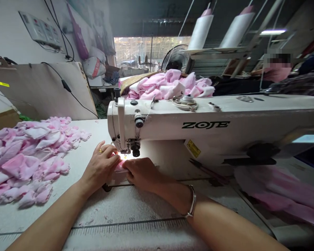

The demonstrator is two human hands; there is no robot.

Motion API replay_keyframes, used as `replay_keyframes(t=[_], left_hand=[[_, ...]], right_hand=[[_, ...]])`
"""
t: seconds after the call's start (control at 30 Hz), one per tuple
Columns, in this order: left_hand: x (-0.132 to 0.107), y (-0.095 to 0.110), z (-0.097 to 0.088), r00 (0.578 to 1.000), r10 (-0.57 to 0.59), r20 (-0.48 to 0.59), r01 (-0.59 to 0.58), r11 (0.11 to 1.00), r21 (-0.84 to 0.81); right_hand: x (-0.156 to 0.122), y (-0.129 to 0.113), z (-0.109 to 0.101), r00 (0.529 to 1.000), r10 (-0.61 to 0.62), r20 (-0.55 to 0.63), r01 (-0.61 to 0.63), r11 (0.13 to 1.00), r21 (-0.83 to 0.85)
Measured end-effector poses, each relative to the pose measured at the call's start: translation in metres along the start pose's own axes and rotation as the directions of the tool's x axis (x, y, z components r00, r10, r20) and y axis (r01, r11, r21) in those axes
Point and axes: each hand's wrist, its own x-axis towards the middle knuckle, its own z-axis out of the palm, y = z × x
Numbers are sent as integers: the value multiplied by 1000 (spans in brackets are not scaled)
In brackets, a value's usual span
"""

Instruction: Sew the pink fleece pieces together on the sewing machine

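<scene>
Overall station: ZOJE industrial sewing machine [188,125], white head, set on a white sewing table [70,174]; measuring scale [128,227] printed along the near edge.
Workpiece: pink fabric piece [119,167], lying on the table directly in front of the needle area, partly covered by both hands.
Left hand [101,167]: grasping; fingers pressed down on the workpiece, beside the presser foot [128,150]; gold ring [101,151] worn.
Right hand [142,174]: grasping; fingers curled over the workpiece, touching the left fingertips; metal bangle [192,202] on the wrist.
Left of hands: heap of pink fabric scraps [23,160] on the table.
Behind machine: pile of pink cloth [170,85].
Right of machine: blurred pink fabric [277,193].
</scene>
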Motion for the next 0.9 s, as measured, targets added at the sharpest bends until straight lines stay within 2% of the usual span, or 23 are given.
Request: replay_keyframes(t=[0.07, 0.13, 0.33, 0.6, 0.8, 0.9], left_hand=[[0, 0, -1, 997, 78, -15, -77, 992, 95], [0, 2, -2, 992, 126, 19, -127, 983, 134], [-1, 7, -9, 967, 187, 172, -194, 981, 26], [-7, 2, 0, 968, 83, 236, -81, 997, -17], [-7, 0, -2, 962, 74, 263, -53, 995, -86], [-6, 1, -4, 964, 70, 255, -44, 993, -106]], right_hand=[[-3, 0, 0, 1000, 3, 10, -3, 1000, 10], [-10, 0, 0, 1000, -2, 16, 1, 1000, 19], [-32, -3, -5, 992, -120, 45, 120, 993, 9], [-23, -9, -8, 997, -41, 70, 43, 999, -26], [-32, -8, -7, 995, -76, 66, 80, 995, -66], [-35, -9, -12, 993, -98, 59, 99, 995, -16]])
